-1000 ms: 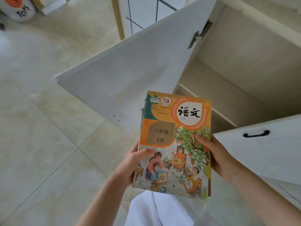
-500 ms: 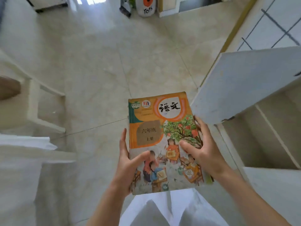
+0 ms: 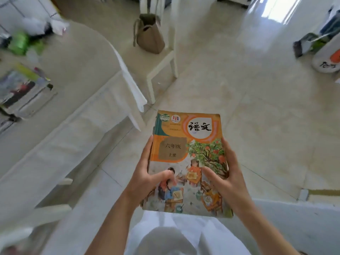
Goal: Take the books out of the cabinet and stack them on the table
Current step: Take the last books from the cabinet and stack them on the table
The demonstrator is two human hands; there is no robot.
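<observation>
An orange textbook [image 3: 189, 144] with a picture of children under a tree lies flat in both my hands, above the floor; more book edges show under its left side. My left hand [image 3: 147, 179] grips its left edge, thumb on the cover. My right hand [image 3: 226, 177] grips the right edge, thumb on the cover too. The table [image 3: 73, 70], covered with a white cloth, stands to my left. A blurred stack of books [image 3: 22, 92] sits at its far left. The cabinet's white door edge [image 3: 298, 218] shows at the lower right.
A white chair [image 3: 161, 65] with a brown bag [image 3: 150, 34] on its seat stands beyond the table's corner. Green and white items [image 3: 24, 39] lie on the table's far side. A white toy bin [image 3: 327, 59] is at the far right. Beige tiled floor spreads ahead.
The view has swung left, away from the open cabinet and toward the table. Both hands kept hold of the orange book throughout; the table and its book stack have come into sight.
</observation>
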